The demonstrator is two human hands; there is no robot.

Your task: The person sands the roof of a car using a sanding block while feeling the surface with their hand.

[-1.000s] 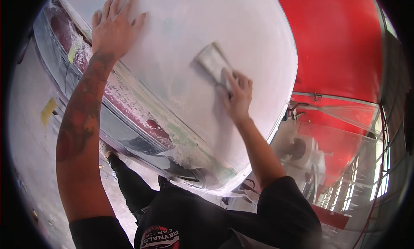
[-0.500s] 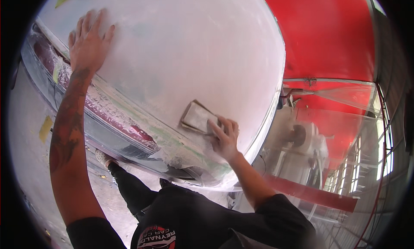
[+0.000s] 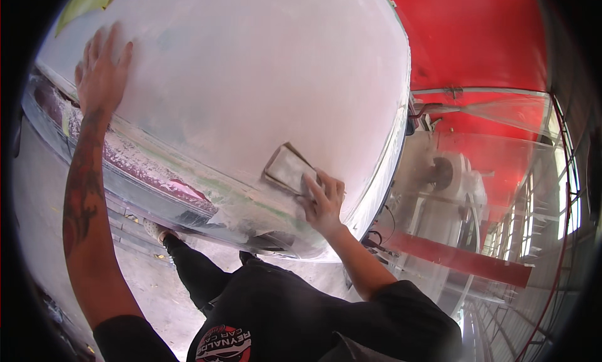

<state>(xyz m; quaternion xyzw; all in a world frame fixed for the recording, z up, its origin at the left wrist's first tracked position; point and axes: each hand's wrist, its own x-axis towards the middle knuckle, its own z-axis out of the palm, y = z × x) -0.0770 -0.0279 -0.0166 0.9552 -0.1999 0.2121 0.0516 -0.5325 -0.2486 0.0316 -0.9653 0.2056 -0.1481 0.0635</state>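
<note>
A broad, pale, dust-coated car panel (image 3: 219, 80) fills the upper middle. My right hand (image 3: 325, 202) grips the near right end of a sanding block (image 3: 290, 167), a rectangular pad with a dusty white top and a darker edge. The block lies flat on the panel, close to its near edge. Over at the far left my left hand (image 3: 102, 73) rests flat on the same panel with the fingers spread, holding nothing. Between the hands runs a dusty border strip (image 3: 163, 177) with maroon paint and greenish patches.
Yellow-green masking tape (image 3: 88, 5) sticks to the panel's far left. To the right stand a red panel (image 3: 470, 42), clear plastic sheeting (image 3: 501, 120) and a red bar (image 3: 458, 258). Below, my shoe (image 3: 153, 229) is on the dusty floor (image 3: 147, 268).
The whole view has shifted slightly, so the left hand and tape appear further left and lower. The right hand keeps its grip on the sanding block, which stays near the same place on the panel.
</note>
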